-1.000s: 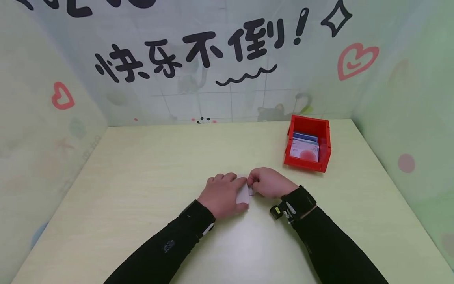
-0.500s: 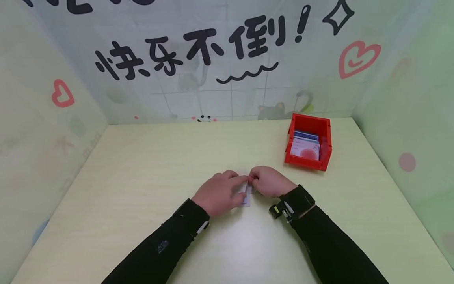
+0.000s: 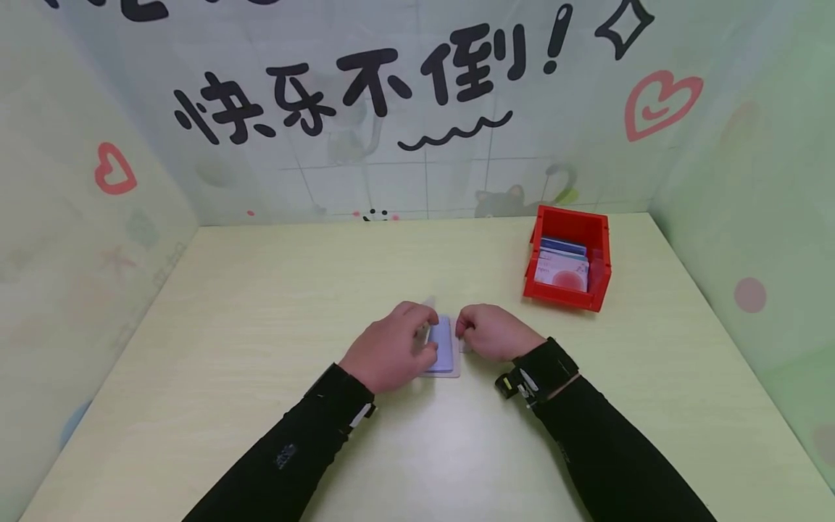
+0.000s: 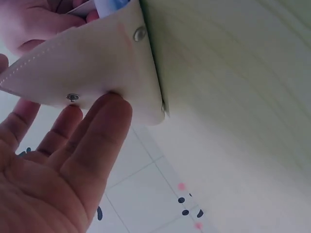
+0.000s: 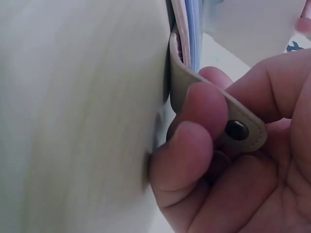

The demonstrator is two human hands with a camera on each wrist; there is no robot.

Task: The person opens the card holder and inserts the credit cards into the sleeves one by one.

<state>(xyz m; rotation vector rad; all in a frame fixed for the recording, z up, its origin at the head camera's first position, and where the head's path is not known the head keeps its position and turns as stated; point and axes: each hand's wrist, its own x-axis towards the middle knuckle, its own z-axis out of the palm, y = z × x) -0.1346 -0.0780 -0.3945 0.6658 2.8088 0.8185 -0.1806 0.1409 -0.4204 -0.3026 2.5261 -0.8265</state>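
Observation:
A small cardholder lies spread on the table in the head view, with pale purple inner sleeves (image 3: 441, 346). Its pale cover (image 4: 92, 63), tilted up, shows a metal snap and a stitched edge in the left wrist view. The left hand (image 3: 391, 349) has its fingers extended, fingertips touching that cover from outside. At the holder's right side, the right hand (image 3: 497, 333) pinches a strap with a dark snap (image 5: 237, 130) between thumb and fingers. Blue and pink layers (image 5: 189, 34) stand edge-on beside the strap. The cover's inner side is mostly hidden by the left hand.
A red bin (image 3: 566, 295) with several cards or booklets (image 3: 562, 270) stands at the back right of the pale table (image 3: 261, 290). Printed backdrop walls (image 3: 365, 130) enclose the back and both sides.
The left hand has moved left, and the cover has swung up and left, uncovering the purple sleeves. The right hand keeps its pinch, nearly still.

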